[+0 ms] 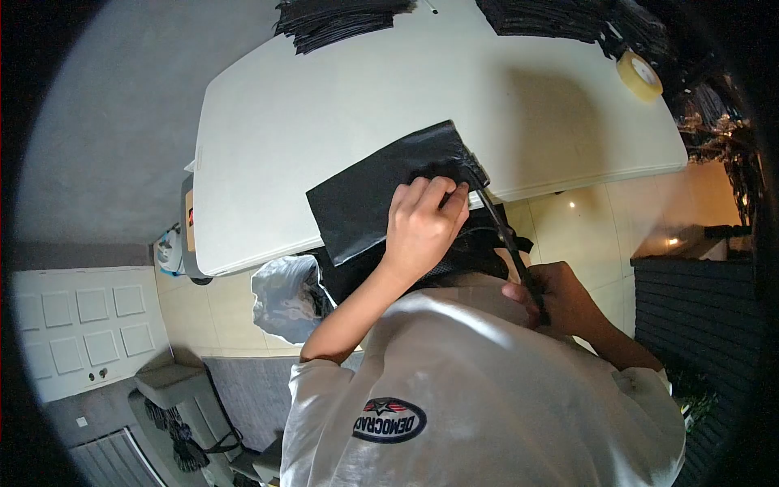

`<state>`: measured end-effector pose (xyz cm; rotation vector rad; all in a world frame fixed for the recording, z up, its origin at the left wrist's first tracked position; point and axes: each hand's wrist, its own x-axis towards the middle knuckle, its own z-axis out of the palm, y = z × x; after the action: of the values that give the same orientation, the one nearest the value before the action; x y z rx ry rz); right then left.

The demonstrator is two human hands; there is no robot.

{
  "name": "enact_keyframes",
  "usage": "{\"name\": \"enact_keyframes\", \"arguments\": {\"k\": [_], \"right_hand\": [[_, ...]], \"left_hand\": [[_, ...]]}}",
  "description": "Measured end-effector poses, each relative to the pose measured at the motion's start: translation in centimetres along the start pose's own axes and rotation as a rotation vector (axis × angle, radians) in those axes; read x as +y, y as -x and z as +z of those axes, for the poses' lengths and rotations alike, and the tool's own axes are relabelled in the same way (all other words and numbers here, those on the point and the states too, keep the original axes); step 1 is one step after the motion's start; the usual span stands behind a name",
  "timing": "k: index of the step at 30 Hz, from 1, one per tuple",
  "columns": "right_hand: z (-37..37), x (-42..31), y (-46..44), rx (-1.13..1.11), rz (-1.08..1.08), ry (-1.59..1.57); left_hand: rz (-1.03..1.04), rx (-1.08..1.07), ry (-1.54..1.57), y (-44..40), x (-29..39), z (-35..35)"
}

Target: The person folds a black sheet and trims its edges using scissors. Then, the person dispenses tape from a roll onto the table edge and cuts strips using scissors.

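A flat, smooth black rectangular piece (365, 191) lies tilted across the front edge of the white table, its lower left corner hanging over. My left hand (426, 223) rests on its right part, fingers curled and closed at the black material; the fingertips are partly hidden. From the piece's right corner a long thin black strip (505, 231) runs down toward my body. Its lower end is in my right hand (556, 292), which is closed around it close to my shirt. Whether the strip is joined to the black piece I cannot tell.
Stacks of black pieces (337, 20) stand at the table's (308, 114) far edge, with another stack (540, 18) further right. A tape roll (639, 75) sits near the right corner. A pale plastic bag (286, 300) hangs open below the front edge, left of my body.
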<state>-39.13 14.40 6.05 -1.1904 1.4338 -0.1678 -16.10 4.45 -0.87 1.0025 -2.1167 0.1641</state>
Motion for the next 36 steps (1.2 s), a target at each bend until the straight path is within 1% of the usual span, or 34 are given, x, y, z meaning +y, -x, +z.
{"name": "enact_keyframes", "arguments": {"k": [5, 7, 10, 13, 20, 22, 28, 34, 36], "right_hand": [[0.0, 0.8, 0.0, 0.015, -0.021, 0.008], [-0.1, 2.3, -0.4, -0.010, -0.096, -0.086], [0.0, 2.2, -0.3, -0.009, -0.061, -0.107], [0.1, 2.6, -0.4, -0.015, -0.074, -0.169], [0.1, 1.1, -0.5, -0.020, -0.059, -0.170], [0.2, 0.3, -0.4, 0.013, -0.054, -0.104], [0.4, 0.6, -1.3, -0.015, -0.079, -0.186], [0.2, -0.6, -1.2, 0.019, -0.087, -0.116], [0.5, -0.6, -1.2, 0.025, -0.083, -0.140]], "left_hand": [[-0.001, -0.020, -0.015, 0.5, -0.3, 0.2], [-0.007, -0.016, -0.010, 0.6, -0.4, 0.4], [0.011, 0.006, 0.013, 0.4, -0.4, 0.1], [0.023, 0.012, 0.019, 0.4, -0.3, 0.0], [0.035, -0.017, 0.047, 0.8, -0.2, -0.1], [0.047, -0.017, 0.067, 0.8, -0.1, -0.2], [0.049, -0.039, 0.064, 0.7, 0.1, -0.6], [0.055, -0.033, 0.056, 0.8, 0.2, -0.6], [0.058, -0.031, 0.057, 0.8, 0.1, -0.5]]}}
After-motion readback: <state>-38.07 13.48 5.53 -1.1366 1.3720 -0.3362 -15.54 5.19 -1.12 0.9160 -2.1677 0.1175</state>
